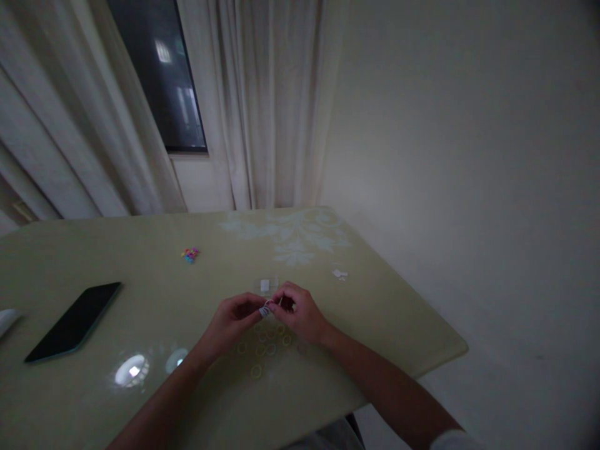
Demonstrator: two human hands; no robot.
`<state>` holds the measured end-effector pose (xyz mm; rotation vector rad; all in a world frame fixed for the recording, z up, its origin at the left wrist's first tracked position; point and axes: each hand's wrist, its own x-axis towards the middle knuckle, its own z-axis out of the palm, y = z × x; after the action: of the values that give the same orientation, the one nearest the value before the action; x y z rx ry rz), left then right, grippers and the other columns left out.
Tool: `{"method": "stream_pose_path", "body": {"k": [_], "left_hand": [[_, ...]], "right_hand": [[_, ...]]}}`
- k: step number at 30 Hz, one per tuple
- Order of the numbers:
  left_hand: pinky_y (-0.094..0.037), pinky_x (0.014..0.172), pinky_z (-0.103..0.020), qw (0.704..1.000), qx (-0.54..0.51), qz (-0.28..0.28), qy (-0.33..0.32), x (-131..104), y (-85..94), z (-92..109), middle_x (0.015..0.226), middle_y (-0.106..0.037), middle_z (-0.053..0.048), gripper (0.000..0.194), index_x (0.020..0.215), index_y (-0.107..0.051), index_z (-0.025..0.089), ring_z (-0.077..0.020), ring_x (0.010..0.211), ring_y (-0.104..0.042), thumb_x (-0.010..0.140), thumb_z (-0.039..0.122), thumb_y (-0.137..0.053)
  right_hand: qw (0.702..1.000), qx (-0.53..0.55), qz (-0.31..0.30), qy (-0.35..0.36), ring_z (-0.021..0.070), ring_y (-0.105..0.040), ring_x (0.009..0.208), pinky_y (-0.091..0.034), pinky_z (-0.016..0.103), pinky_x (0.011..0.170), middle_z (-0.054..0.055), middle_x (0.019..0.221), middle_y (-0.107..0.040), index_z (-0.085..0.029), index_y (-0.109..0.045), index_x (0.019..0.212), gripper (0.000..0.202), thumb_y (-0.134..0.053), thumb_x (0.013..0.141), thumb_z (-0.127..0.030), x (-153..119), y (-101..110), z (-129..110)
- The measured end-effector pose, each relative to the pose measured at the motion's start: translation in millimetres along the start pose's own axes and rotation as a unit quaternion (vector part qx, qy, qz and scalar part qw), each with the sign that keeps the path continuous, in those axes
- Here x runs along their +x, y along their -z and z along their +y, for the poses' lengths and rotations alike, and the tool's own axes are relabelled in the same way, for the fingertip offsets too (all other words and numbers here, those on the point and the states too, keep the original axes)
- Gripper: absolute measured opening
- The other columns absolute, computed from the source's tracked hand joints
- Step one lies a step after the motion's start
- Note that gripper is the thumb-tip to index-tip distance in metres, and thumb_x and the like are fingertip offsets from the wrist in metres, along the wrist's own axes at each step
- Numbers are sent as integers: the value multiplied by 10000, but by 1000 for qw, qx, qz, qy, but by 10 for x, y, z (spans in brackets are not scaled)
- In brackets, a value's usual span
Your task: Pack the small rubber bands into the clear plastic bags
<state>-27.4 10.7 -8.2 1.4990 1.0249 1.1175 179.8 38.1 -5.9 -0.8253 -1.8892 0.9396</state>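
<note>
Two bare hands come together over the bench (150, 269), and between them is a small pale item (264, 310) with thin strands or loops at its upper side. From where I stand, the left hand (234, 319) has its thumb and fingers nearly closed, pinching the item from the left. The right hand (300, 312) is curled inward, its thumb and fingertips brought together at the item's right side, on the strands; I can't tell exactly how they grip.

Several thin yellowish rings (252, 372) lie loosely on the bench just below the hands, some close together. Just beyond the hands sits a clear flat piece (265, 285) with a white square on it. Farther back to the left is a little heap of bright bits (190, 255), and off to the right lie some white scraps (340, 274).

A dark tablet (75, 322) lies flat at the left, with part of a white object (6, 320) beside it at the edge of view. Pale curtains (272, 100) hang behind the bench around a dark window (162, 69), next to a plain wall (445, 125).
</note>
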Motion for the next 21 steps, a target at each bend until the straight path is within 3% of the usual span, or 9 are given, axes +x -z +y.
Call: {"method": "stream_pose_path", "body": {"k": [7, 12, 16, 21], "left_hand": [[-589, 710, -280, 999, 9, 18, -29, 5, -6, 18, 812, -795, -53, 268, 863, -768, 182, -195, 754, -742, 809, 439, -823], [-578, 690, -253, 999, 0, 45, -17, -14, 6, 22, 811, -787, -50, 249, 844, -753, 177, -170, 729, -726, 807, 411, -829], [-584, 700, -257, 998, 12, 55, -24, -20, 27, 3, 844, -791, -58, 250, 872, -767, 178, -178, 757, -732, 811, 414, -822], [-578, 678, -253, 997, 21, 74, -23, -14, 30, -16, 811, -782, -43, 247, 879, -776, 187, -178, 737, -726, 807, 417, -827]], "right_hand": [[1000, 19, -17, -7, 109, -505, 652, -413, 235, 608, -4, 780, -578, -164, -719, 869, 226, -724, 911, -386, 4, 24, -5], [999, 1, 35, -40, 124, -564, 710, -438, 237, 646, 11, 821, -617, -160, -736, 903, 233, -676, 961, -377, 84, 170, 94], [990, -134, -32, -41, 130, -584, 748, -440, 247, 709, 26, 838, -658, -149, -770, 893, 137, -693, 957, -242, 112, 273, 165], [971, -200, -126, -16, 140, -610, 782, -456, 254, 756, 40, 890, -685, -155, -793, 920, 96, -719, 946, -211, 53, 178, 173]]}}
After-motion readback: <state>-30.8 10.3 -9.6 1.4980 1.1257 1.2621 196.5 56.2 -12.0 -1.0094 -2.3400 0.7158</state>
